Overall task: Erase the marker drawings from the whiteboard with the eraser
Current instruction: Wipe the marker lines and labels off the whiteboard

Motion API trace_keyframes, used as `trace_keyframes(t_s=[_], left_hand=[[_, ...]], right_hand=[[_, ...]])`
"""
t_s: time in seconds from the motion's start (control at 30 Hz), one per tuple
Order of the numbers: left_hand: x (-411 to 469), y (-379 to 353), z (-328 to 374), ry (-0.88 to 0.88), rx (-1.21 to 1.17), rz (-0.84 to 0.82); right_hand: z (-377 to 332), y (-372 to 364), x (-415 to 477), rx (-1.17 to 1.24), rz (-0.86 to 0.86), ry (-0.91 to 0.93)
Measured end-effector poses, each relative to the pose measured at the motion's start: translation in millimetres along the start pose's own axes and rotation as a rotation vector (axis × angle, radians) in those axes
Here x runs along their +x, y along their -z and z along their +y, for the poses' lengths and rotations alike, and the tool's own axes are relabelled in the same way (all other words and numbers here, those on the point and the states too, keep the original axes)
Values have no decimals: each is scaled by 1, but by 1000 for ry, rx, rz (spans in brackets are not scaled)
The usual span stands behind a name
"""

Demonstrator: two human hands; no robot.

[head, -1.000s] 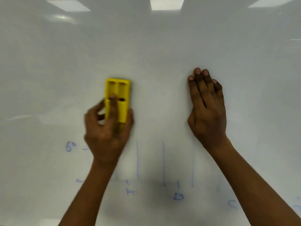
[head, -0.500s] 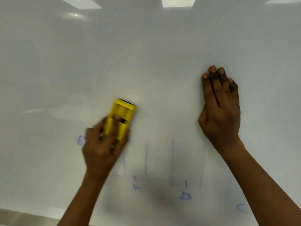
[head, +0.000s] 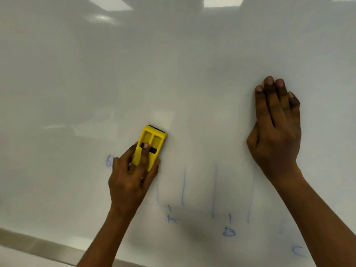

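Note:
A whiteboard fills the view. Faint blue marker drawings remain low on it: several vertical lines, a "6" at the left, and the letters A, B and C underneath. My left hand grips a yellow eraser and holds it against the board, tilted to the right, just above the left lines. My right hand lies flat on the board to the right, fingers straight and together.
The whiteboard's metal bottom frame runs across the lower left corner. Ceiling lights reflect in the board's top. The upper board shows only pale smears.
My left hand has brought the eraser down and tilted it rightward, close to the blue lines. The view has shifted, so the right hand now sits further right.

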State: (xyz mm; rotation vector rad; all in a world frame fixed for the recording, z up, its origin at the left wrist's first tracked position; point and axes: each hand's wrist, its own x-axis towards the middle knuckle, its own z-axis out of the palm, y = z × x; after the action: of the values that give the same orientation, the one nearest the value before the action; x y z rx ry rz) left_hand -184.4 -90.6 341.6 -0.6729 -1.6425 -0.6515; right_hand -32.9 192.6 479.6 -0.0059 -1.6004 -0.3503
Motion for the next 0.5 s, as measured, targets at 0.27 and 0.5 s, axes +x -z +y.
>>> trace_keyframes(t_s=[0.27, 0.5], left_hand=[[14, 2, -68, 583, 2, 156], [-25, 2, 8, 270, -128, -37]], right_hand=[[-1, -1, 0, 1, -3, 1], [-2, -2, 0, -14, 12, -2]])
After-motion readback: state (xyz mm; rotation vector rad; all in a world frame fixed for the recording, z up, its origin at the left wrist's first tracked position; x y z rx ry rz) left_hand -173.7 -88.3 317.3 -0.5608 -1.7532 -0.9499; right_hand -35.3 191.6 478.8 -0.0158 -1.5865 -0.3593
